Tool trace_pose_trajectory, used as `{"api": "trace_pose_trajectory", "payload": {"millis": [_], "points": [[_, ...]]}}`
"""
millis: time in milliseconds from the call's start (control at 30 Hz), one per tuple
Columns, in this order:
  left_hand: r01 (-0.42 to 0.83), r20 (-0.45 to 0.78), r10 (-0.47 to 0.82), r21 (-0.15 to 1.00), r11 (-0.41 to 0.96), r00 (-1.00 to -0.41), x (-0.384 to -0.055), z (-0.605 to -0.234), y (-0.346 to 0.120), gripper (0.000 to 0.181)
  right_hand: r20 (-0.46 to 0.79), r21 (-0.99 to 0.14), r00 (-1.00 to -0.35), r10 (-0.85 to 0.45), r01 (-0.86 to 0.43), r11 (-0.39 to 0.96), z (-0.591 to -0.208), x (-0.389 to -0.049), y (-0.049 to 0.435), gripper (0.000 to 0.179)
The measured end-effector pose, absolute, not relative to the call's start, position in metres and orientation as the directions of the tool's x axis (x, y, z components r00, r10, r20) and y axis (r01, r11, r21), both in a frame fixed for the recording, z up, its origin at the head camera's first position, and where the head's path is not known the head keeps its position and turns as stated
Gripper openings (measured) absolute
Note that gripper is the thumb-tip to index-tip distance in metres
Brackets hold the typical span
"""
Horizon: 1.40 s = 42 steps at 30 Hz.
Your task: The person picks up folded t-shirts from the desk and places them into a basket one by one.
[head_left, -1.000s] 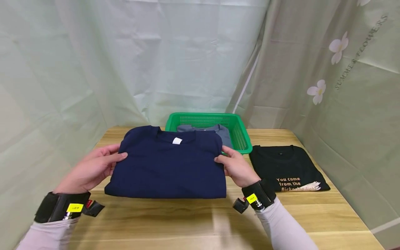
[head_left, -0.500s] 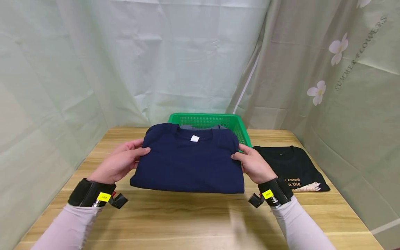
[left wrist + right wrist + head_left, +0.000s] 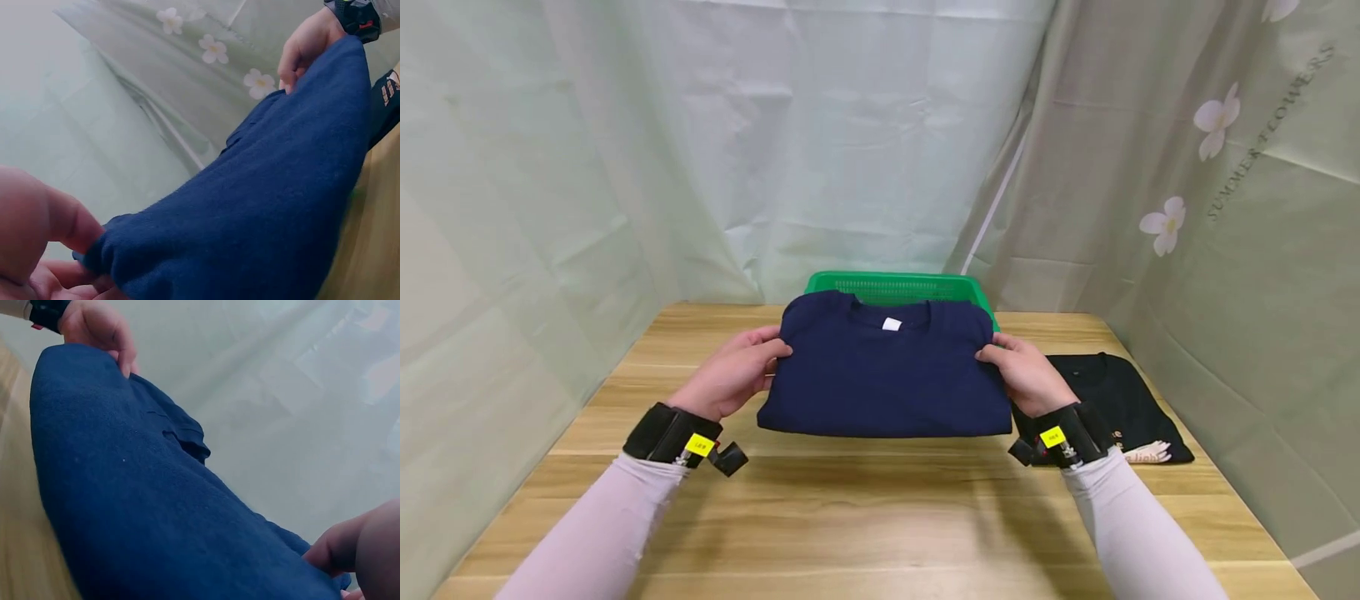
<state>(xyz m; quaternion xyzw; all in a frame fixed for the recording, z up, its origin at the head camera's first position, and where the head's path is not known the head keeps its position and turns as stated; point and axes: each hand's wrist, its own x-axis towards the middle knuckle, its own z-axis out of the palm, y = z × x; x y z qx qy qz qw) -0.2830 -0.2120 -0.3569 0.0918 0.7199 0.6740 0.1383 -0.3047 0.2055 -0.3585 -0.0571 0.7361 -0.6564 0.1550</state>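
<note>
Navy shirt (image 3: 883, 379) moved right and farther out, pinched by left hand (image 3: 733, 372) and right hand (image 3: 1028, 375), well inside tabletop (image 3: 865, 525) side edges; green basket (image 3: 898, 283) contents were hidden

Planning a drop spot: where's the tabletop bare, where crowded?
Bare on the wooden tabletop: near middle, between the pale sleeves; left side, from left sleeve to left edge. Crowded: far middle, green perforated plastic basket behind the folded navy fabric shirt in left hand and right hand; right, folded black printed fabric shirt, partly behind that hand.
</note>
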Motion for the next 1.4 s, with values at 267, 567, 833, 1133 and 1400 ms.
{"api": "trace_pose_trajectory", "payload": {"millis": [267, 567, 833, 1133, 1400], "points": [[-0.080, -0.081, 0.208, 0.997, 0.014, -0.975, -0.313, -0.350, -0.193, 0.016, -0.244, -0.970, -0.959, -0.146, 0.244, 0.016, -0.349, -0.337, 0.204, 0.021], [-0.124, -0.114, 0.148, 0.991, -0.055, -0.982, -0.346, -0.342, -0.176, 0.018, -0.332, -0.943, -0.943, -0.017, 0.332, -0.018, -0.336, -0.371, 0.199, 0.070], [-0.167, -0.162, 0.058, 0.982, -0.091, -0.985, -0.372, -0.343, -0.163, 0.060, -0.337, -0.935, -0.941, -0.030, 0.339, -0.105, -0.334, -0.396, 0.200, 0.066], [-0.125, -0.127, -0.048, 0.991, -0.041, -0.991, -0.390, -0.346, -0.150, 0.063, -0.253, -0.967, -0.963, 0.096, 0.248, -0.062, -0.346, -0.407, 0.193, 0.073], [-0.097, -0.144, 0.094, 0.918, 0.384, -0.985, -0.377, -0.345, -0.150, 0.068, -0.071, -0.866, -0.995, 0.075, 0.099, 0.491, -0.343, -0.385, 0.188, 0.070]]}}
